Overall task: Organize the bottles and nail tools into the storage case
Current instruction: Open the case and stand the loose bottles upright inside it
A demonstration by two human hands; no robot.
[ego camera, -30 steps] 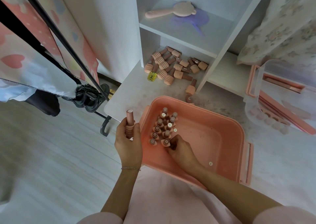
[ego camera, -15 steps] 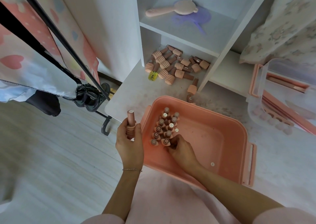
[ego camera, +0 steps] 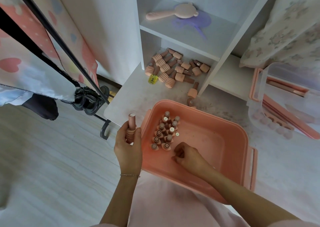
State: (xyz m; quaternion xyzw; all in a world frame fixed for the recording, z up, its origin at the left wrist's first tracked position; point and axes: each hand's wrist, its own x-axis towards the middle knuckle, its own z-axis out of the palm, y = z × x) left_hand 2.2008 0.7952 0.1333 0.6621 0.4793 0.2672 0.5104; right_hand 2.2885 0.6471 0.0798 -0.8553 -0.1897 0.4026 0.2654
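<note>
Head view: the left hand (ego camera: 128,150) has its grip around an upright pink bottle (ego camera: 131,127), just outside the pink storage case (ego camera: 225,128); the right hand (ego camera: 187,155) hovers inside it, fingers curled, grip holding nothing; standing bottles (ego camera: 164,131) cluster just beyond it; loose bottles (ego camera: 174,69) lie farther off on the shelf.

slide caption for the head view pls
Left hand grips a bottle beside the pink case; right hand inside it.

Pink case (ego camera: 232,128), loose bottles (ego camera: 174,69) on shelf (ego camera: 131,95)
</note>
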